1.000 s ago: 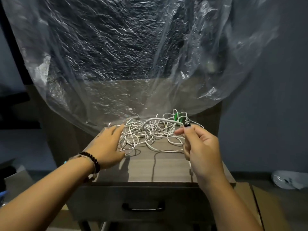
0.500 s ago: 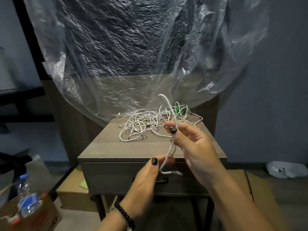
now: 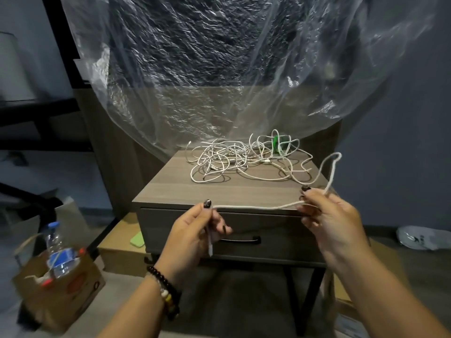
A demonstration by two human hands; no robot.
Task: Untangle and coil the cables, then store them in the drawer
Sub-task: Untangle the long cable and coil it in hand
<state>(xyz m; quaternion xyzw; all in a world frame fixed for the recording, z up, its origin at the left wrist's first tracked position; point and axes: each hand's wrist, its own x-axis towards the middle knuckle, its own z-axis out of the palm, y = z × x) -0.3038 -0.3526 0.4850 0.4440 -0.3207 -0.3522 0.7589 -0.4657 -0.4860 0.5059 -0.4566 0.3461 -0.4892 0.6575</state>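
Clear plastic sheet (image 3: 219,69) fills the upper frame, draped over something dark, hanging down to the back edge of the bench (image 3: 170,189). Bench is a grey wood nightstand; its drawer (image 3: 280,237) sits closed at 6 o'clock from the bench top, dark handle in the middle.

Tangle of white cables (image 3: 234,157) lies on the bench top toward the back, a green piece (image 3: 277,143) caught in it at 2 o'clock.

I see one white cable (image 3: 253,207) stretched level between both hands, just in front of the bench edge. Left hand (image 3: 195,230) pinches it, plug end hanging below the fingers. Right hand (image 3: 327,213) pinches the other side; a loop rises from it at 1 o'clock.

Cardboard box (image 3: 61,291) at 8 o'clock on the floor, water bottle (image 3: 57,250) standing inside.
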